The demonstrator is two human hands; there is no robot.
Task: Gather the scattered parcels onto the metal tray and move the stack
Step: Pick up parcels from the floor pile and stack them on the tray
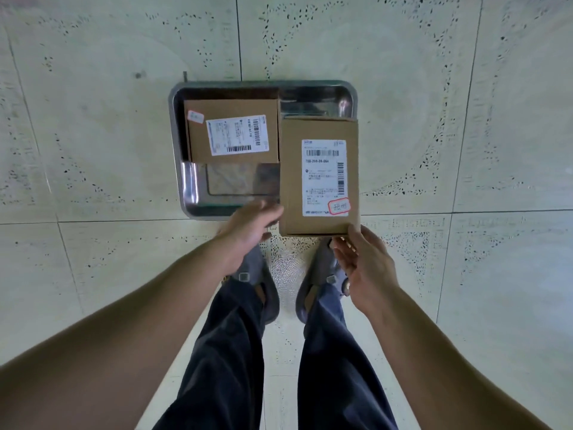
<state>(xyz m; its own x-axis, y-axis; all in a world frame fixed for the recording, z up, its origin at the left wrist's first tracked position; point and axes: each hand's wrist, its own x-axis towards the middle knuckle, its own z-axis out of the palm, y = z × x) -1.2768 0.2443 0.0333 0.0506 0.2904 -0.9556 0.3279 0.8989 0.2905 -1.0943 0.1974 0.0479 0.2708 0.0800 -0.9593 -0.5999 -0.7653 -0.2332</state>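
The left hand's [248,234] fingers [269,212] are stretched out nearly straight and blurred. Their tips lie against the left edge of the long box [319,175], close to its near left corner, without curling round it. The right hand's [362,268] thumb [355,234] sits on the box's near right corner, and its other fingers, loosely bent, pass under the near edge, so this hand grips the box there.

The long box stands lengthwise in the middle of the frame, right of centre. It covers the right part of the tray [313,99], and its near end reaches past the tray's near rim. Whether it rests on the tray or is held just above it cannot be told. Its top bears a white label [324,178] with barcodes and a red-edged sticker [338,206] at the label's lower right.

Just beside it, to the left, the short box [232,131] lies flat in the far left part of the tray, with its own white label [237,135] and a small pale sticker [196,117]. The two boxes look to touch along their facing sides.

The tray is shiny metal with rounded corners and lies on the floor [93,119], pale speckled tiles, at the centre of the frame. Below the hands are two grey shoes [266,293], their toes close to the tray's near rim, and dark blue trousers [229,352]. Both bare forearms come in from the lower corners.
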